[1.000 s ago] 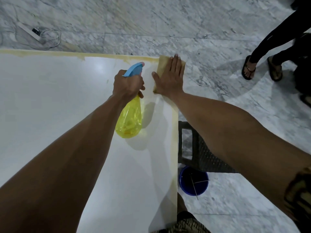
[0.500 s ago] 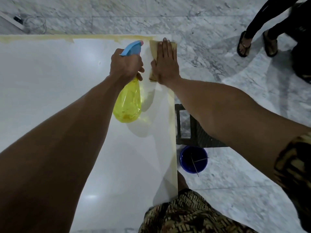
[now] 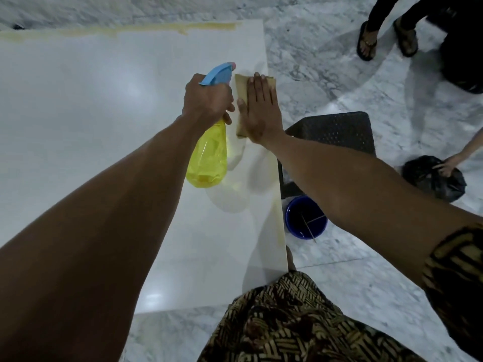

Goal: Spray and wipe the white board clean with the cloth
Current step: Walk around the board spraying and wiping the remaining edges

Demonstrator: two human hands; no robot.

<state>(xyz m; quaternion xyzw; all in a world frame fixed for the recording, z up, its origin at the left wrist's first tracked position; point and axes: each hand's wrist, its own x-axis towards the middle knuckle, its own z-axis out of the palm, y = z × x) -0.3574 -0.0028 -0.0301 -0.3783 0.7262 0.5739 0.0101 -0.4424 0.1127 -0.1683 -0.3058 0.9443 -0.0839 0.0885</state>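
Head view, the only one. Your left hand [image 3: 207, 100] grips the neck of the spray bottle [image 3: 208, 155], fingers curled round it under the blue trigger head [image 3: 218, 73]; the yellow body hangs tilted above the white board [image 3: 91, 121], nozzle pointing toward the far edge. Your right hand [image 3: 260, 108] lies flat, fingers straight, pressing the tan cloth [image 3: 241, 86] onto the board right at its right-hand edge. Cloth and bottle hand sit just beside each other.

Yellowish residue [image 3: 125, 31] runs along the far edge, and a fainter stain [image 3: 277, 210] follows the right edge nearer you. Likely mid-wipe along that right strip, with the far band not yet cleaned.

Risks from here:
- The cloth's right side already overhangs the edge. Push outward and it could slide off, your palm following it.
- The bottle is tilted low over wiped surface; a loose squeeze could drip onto it.
- The board overhangs a dark perforated stool [image 3: 337, 131]. Heavy pressure near the corner might tip or shift it.
- A blue bucket [image 3: 305, 218] stands on the floor beside your leg, easy to kick.
- Another person's sandalled feet [image 3: 367, 40] stand well apart, within drift of any spray aimed that way.
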